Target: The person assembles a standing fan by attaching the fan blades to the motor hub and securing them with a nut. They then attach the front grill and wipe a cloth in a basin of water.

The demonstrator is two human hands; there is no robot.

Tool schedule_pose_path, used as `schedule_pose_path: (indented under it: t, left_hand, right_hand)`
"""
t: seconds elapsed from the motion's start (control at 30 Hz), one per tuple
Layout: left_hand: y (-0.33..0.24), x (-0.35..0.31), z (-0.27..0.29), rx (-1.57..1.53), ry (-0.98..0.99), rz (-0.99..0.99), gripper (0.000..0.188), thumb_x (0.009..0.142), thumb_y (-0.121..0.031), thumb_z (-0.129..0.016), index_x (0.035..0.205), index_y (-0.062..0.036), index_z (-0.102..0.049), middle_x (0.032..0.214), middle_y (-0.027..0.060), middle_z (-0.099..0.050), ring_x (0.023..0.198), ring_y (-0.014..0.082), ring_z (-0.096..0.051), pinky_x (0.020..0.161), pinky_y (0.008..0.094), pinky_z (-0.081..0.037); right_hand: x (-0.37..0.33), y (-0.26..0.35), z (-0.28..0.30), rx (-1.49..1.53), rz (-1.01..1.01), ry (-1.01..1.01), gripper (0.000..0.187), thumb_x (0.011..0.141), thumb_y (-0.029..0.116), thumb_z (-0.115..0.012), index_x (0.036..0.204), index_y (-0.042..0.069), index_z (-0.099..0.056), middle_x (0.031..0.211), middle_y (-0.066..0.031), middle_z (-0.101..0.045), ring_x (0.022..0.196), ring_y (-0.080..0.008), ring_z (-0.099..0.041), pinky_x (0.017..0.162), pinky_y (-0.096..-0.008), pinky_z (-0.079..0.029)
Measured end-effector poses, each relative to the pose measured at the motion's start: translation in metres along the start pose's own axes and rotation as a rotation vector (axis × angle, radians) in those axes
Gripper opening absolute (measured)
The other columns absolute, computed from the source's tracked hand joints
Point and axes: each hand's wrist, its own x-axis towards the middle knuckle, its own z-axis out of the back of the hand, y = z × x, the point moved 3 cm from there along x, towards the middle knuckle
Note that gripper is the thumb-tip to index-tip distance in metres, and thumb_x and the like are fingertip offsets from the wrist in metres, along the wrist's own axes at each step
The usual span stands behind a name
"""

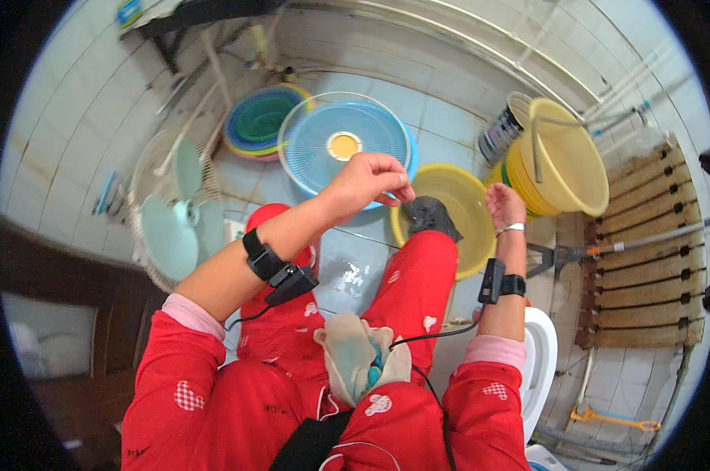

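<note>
My left hand (pixel 371 184) is held out over the near side of a blue basin, its fingers bent together at the upper left edge of a dark grey cloth (pixel 433 219). That wet-looking cloth is at the left side of a yellow basin (pixel 476 235), partly behind my right knee. Above the basin's right rim, my right hand (pixel 505 207) has its fingers curled inward; whatever they may hold is hidden. A round fan guard (pixel 312 125) with a yellow centre rests on the blue basin (pixel 412 149) ahead of me.
Pale green fan blades (pixel 169 235) sit in a white fan cage (pixel 141 239) at left. Stacked coloured basins (pixel 265 118) stand behind. Yellow buckets (pixel 594 177), a dark tin (pixel 502 129) and a wooden slatted board (pixel 645 275) are on the right. The tiled floor (pixel 353 271) looks wet.
</note>
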Motion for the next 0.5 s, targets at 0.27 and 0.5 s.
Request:
schedule_pose_path:
  t: [0.27, 0.5]
  left_hand:
    - [0.167, 0.153, 0.002, -0.049, -0.117, 0.412, 0.017, 0.09, -0.02, -0.058, 0.096, -0.0045, -0.061, 0.095, 0.0081, -0.067, 0.09, 0.0168, -0.063, 0.076, 0.0343, -0.054]
    - [0.323, 0.207, -0.003, 0.056, 0.0, 0.634, 0.027, 0.09, -0.029, -0.06, 0.107, -0.0075, -0.063, 0.101, 0.0023, -0.062, 0.089, 0.0137, -0.061, 0.076, 0.0311, -0.053]
  right_hand:
    - [0.036, -0.154, 0.119, -0.18, -0.419, -0.348, 0.019, 0.089, 0.02, -0.056, 0.102, 0.006, -0.056, 0.078, -0.0112, -0.06, 0.066, -0.0271, -0.062, 0.056, -0.0431, -0.056]
    - [0.086, -0.243, 0.151, -1.061, -0.4, -0.303, 0.05, 0.088, 0.031, -0.059, 0.13, 0.005, -0.052, 0.126, -0.0219, -0.054, 0.106, -0.0347, -0.058, 0.085, -0.0425, -0.05]
